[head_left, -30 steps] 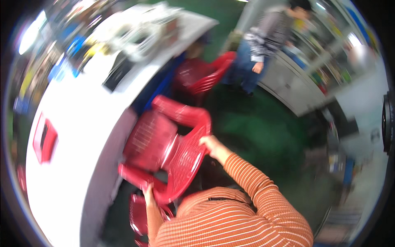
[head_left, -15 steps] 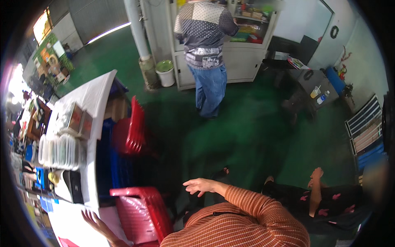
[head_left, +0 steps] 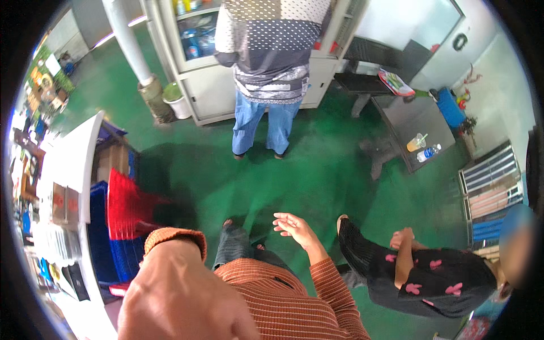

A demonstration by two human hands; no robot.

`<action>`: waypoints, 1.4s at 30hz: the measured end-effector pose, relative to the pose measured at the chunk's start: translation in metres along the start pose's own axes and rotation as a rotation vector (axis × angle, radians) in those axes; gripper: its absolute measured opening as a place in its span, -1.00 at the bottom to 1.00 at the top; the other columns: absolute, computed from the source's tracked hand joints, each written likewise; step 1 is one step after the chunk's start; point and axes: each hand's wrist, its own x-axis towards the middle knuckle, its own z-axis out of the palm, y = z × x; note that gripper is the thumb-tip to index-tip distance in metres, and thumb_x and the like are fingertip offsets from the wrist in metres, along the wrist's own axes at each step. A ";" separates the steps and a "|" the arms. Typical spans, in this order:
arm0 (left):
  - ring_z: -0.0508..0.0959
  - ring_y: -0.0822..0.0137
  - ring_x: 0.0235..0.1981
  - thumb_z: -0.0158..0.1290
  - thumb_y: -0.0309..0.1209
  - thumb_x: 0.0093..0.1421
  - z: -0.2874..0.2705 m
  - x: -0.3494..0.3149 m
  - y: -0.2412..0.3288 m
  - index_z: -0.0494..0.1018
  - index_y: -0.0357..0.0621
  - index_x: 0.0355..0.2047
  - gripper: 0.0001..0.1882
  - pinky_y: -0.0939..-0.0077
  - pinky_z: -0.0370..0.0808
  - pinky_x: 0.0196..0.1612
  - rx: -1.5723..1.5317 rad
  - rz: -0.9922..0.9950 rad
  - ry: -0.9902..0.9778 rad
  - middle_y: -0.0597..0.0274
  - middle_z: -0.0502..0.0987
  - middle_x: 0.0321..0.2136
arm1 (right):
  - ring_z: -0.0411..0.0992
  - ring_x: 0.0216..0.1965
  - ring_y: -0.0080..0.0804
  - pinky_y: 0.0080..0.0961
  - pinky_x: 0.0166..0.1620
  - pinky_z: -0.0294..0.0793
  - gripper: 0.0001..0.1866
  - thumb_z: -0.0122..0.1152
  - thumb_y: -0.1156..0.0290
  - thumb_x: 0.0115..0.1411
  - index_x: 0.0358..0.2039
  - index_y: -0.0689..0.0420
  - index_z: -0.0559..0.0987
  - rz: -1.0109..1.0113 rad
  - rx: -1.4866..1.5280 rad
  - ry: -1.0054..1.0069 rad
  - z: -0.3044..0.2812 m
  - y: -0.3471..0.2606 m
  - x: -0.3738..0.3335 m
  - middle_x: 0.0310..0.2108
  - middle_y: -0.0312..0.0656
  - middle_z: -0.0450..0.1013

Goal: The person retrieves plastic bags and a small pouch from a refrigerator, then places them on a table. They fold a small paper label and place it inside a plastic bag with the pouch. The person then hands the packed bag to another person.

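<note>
My left hand (head_left: 181,289) is raised close to the view and looks large, its back and wrist showing below a rust-brown striped cuff. Its fingers are blurred or run out of the picture at the lower edge, so I cannot see what they do. In front of my body, over the green floor, my right hand (head_left: 297,229) hangs in the air with its fingers loosely bent and apart, holding nothing. Nearest to my left hand are a red plastic chair (head_left: 127,207) and a dark blue crate (head_left: 124,260) beside the white table (head_left: 73,141).
Ahead, a person (head_left: 266,68) stands facing a grey cabinet (head_left: 212,93). On my right sits another person (head_left: 436,277) in black clothes with pink shapes. A dark table (head_left: 396,122) bears a drink cup (head_left: 416,141) and a bottle (head_left: 429,153). A white bucket (head_left: 180,106) stands near a pillar.
My left hand has risen from beside the white table toward the view. My right hand has moved slightly right and up. The view has turned and moved nearer the cabinet.
</note>
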 end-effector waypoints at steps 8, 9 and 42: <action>0.42 0.23 -0.61 -0.07 -0.33 0.20 -0.157 -0.041 -0.019 0.43 -0.13 -0.39 -0.84 0.33 0.34 -0.55 -0.265 -0.202 -0.343 0.11 0.44 -0.57 | 0.47 -0.19 -0.48 -0.59 -0.15 0.44 -0.65 0.04 0.32 0.26 0.03 0.12 0.43 -0.060 0.119 0.199 -0.097 -0.029 0.087 -0.17 -0.22 0.48; 0.41 0.11 -0.63 -0.02 -0.44 0.16 -0.188 -0.051 -0.025 0.38 -0.16 -0.50 -0.89 0.17 0.34 -0.55 -0.299 -0.232 -0.372 0.01 0.44 -0.58 | 0.47 -0.19 -0.48 -0.59 -0.16 0.44 -0.66 0.04 0.33 0.26 0.03 0.13 0.44 -0.088 0.109 0.223 -0.114 -0.043 0.100 -0.17 -0.22 0.48; 0.43 0.18 -0.15 0.05 -0.31 0.18 -0.404 -0.127 -0.125 0.24 -0.29 0.12 -0.46 0.23 0.30 -0.02 0.104 -0.593 0.861 0.01 0.42 -0.22 | 0.41 -0.01 -0.17 -0.33 0.06 0.33 -0.67 0.11 0.21 0.10 -0.15 0.04 0.58 0.525 -0.806 -0.052 -0.365 0.045 0.354 -0.08 -0.04 0.47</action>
